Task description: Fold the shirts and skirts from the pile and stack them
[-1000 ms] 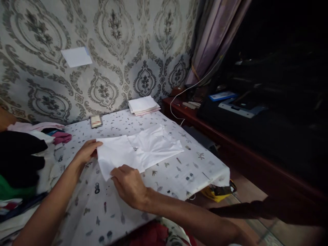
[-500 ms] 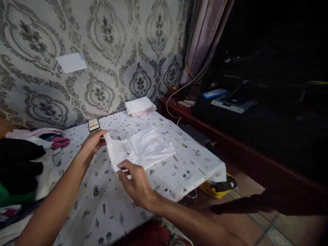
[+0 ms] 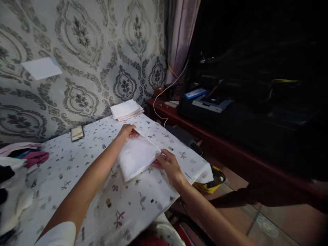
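A white cloth garment point(image 3: 139, 153), folded into a rough rectangle, lies on the patterned table cover point(image 3: 84, 167). My left hand point(image 3: 127, 132) grips its far edge, the fingertips tucked under the fabric. At the right corner my right hand point(image 3: 167, 164) pinches the same cloth between thumb and fingers. Behind them, close to the wall, sits a stack of folded white and pink cloths point(image 3: 126, 110). The exact kind of garment cannot be made out.
A phone point(image 3: 77, 133) lies near the wall. Loose clothes point(image 3: 19, 177) are heaped at the left. A dark red cabinet point(image 3: 217, 140) stands to the right, with a white cable point(image 3: 154, 104) hanging beside it. A yellow bag point(image 3: 211, 184) is on the floor.
Both hands have moved right, carrying the garment's held edge from its left end over to the right. The cloth is now folded smaller. The view has turned slightly right.
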{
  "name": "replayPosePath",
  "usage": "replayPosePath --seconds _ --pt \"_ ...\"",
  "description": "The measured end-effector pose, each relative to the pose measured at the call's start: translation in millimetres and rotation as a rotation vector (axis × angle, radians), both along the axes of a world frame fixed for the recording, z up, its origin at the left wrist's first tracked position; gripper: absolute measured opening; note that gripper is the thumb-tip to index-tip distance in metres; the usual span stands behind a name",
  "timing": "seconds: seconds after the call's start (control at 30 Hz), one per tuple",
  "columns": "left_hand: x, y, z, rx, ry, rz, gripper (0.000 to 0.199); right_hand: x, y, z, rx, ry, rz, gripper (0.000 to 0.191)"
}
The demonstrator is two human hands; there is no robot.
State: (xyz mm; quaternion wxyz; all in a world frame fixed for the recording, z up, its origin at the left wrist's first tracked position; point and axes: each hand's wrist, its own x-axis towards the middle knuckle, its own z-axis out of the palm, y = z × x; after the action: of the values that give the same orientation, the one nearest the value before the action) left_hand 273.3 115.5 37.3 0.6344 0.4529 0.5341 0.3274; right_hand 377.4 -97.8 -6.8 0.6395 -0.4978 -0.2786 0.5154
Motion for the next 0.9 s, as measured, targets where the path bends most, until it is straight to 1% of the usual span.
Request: replayPosePath --seconds 0.17,0.23,0.3,0.33,0.37,0.4,0.43,0.47,0.5,0.57,0.63,0.67,0.73,0.77,0.83,0.87,0.9 --pt "16 3 -10.2 0.063 0.050 -0.048 0.007 13 7 -3.1 -0.055 0.030 -0.011 0.045" --pt "16 -2 -12.5 0.091 0.044 -0.071 0.009 18 7 -5.2 -0.064 0.017 0.016 0.042" --pt "9 -13 -14.1 0.126 0.015 -0.087 0.012 25 4 -7.4 -0.076 -0.066 0.020 0.037" --pt "3 -20 -14.8 0.184 0.021 -0.116 0.012 30 2 -7.9 -0.079 -0.164 -0.007 0.034" --pt "-5 -29 -15.7 0.284 0.057 -0.173 0.011 35 0 -7.4 -0.075 -0.300 -0.053 0.030" --pt "-13 -39 -17.0 0.420 0.132 -0.257 0.012 39 -1 -5.8 -0.063 -0.464 -0.104 0.028" --pt "-22 -50 -18.6 0.580 0.243 -0.360 0.016 43 0 -2.9 -0.040 -0.636 -0.145 0.027" --pt "-30 -62 -20.8 0.744 0.380 -0.472 0.023 45 4 1.2 -0.005 -0.798 -0.158 0.026" --pt "-37 -74 -23.5 0.887 0.525 -0.574 0.031 45 12 6.2 0.045 -0.936 -0.133 0.024" --pt "-46 -96 -30.2 1.061 0.763 -0.713 0.044 39 36 16.4 0.171 -1.129 0.013 0.026" --pt "-47 -115 -37.4 1.143 0.905 -0.776 0.050 25 71 23.2 0.264 -1.262 0.209 0.033" --pt "-47 -123 -40.6 1.164 0.939 -0.784 0.051 17 90 24.2 0.262 -1.325 0.302 0.037" --pt "-46 -134 -45.1 1.196 0.948 -0.756 0.052 1 124 20.8 0.185 -1.448 0.438 0.041" --pt "-48 -138 -46.1 1.214 0.924 -0.744 0.050 -5 137 16.9 0.143 -1.497 0.474 0.042" --pt "-56 -137 -45.8 1.248 0.834 -0.751 0.044 -12 156 6.4 0.090 -1.552 0.491 0.044" --pt "-63 -132 -44.5 1.256 0.782 -0.736 0.040 -12 161 1.0 0.079 -1.561 0.485 0.045" --pt "-72 -124 -42.8 1.252 0.743 -0.687 0.036 -12 165 -4.1 0.072 -1.565 0.475 0.047"
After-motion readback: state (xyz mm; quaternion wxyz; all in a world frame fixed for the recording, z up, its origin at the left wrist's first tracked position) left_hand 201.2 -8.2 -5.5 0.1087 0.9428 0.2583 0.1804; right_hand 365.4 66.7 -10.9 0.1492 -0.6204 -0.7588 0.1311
